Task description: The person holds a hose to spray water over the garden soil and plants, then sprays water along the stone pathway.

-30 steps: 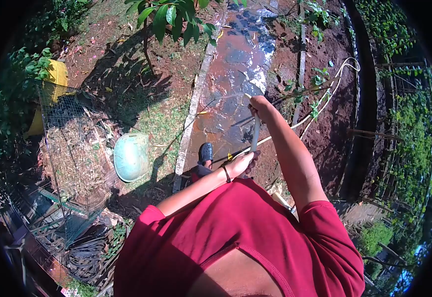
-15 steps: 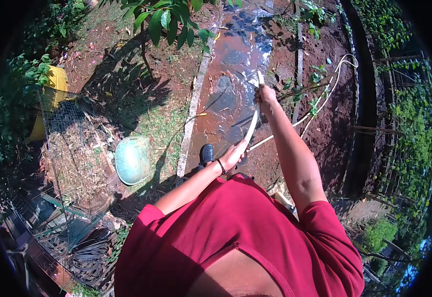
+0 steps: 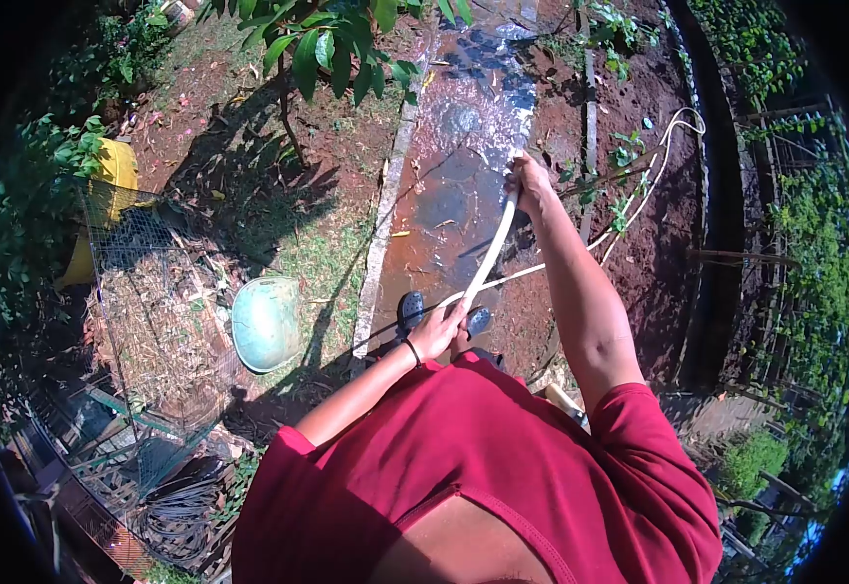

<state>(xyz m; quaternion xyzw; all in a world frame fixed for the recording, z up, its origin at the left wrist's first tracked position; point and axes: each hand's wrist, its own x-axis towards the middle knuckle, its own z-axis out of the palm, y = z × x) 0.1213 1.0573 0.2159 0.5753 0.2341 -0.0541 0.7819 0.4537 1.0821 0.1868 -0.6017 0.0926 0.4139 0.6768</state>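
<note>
A pale hose (image 3: pixel 491 255) runs between my two hands in front of my body. My right hand (image 3: pixel 529 183) is closed round it near its front end, over the wet path. Lower down and to the left, my left hand (image 3: pixel 437 332) grips the same hose, close above my dark shoes (image 3: pixel 412 308). Water splashes on the stone path (image 3: pixel 444 206) ahead of the hose end. From my left hand the hose goes off to the right and loops over the reddish soil (image 3: pixel 660 229).
A green basin (image 3: pixel 266 324) lies on the grass at the left, beside a wire mesh enclosure (image 3: pixel 162 321) with dry litter. Behind it is a yellow container (image 3: pixel 118 180). A leafy branch (image 3: pixel 322 44) hangs at the top. A concrete edge (image 3: pixel 376 253) borders the path.
My left hand has moved left and down along with its part of the hose. My right hand has shifted slightly right. The splash on the path now lies farther up, and both shoes show.
</note>
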